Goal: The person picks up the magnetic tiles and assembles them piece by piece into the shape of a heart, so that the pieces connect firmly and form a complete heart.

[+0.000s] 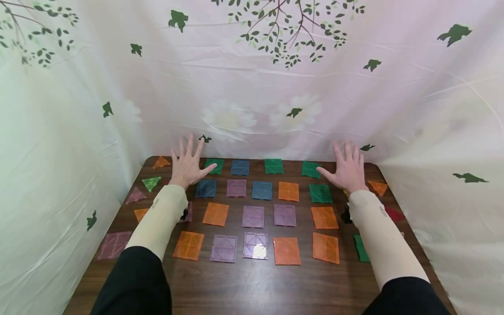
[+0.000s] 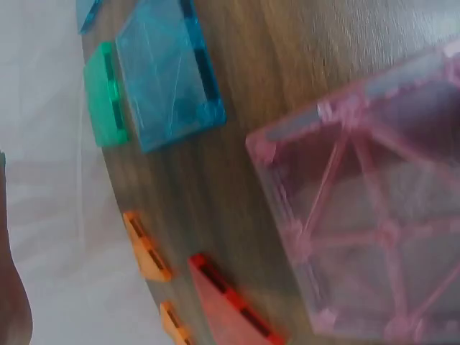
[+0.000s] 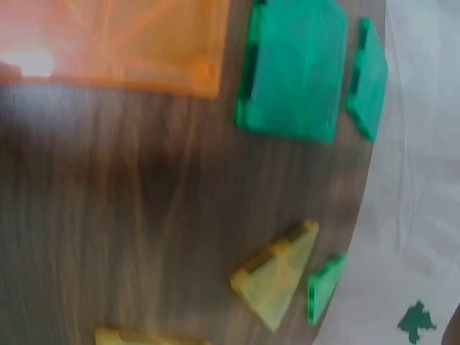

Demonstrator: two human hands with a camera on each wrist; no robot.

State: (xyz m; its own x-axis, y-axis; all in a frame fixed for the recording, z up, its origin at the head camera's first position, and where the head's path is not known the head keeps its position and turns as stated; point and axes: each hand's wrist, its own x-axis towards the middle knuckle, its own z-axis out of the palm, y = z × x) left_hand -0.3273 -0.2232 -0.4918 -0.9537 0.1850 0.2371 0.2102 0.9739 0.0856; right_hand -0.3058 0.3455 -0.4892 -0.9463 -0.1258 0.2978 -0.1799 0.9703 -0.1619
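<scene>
My left hand (image 1: 187, 165) is held over the far left part of the table, fingers spread and nothing in its grasp. Its thumb lies in front of a green square tile (image 1: 216, 163). On the far right, my right hand (image 1: 348, 168) is likewise spread and holds nothing, its thumb close to another green tile (image 1: 311, 169). Translucent plastic tiles lie flat in rows between the forearms. Under the left wrist camera are a pink tile (image 2: 359, 237), a blue tile (image 2: 169, 79) and a red triangle (image 2: 226, 309). The right wrist view has a yellow triangle (image 3: 277, 277) and a green square (image 3: 295, 72).
The dark wooden table (image 1: 256, 288) has rounded far corners. A white curtain (image 1: 252, 87) with leaf and bird prints hangs behind and at both sides. Triangles, such as a light green one (image 1: 151, 183) and an orange one (image 1: 378, 187), lie near the side edges.
</scene>
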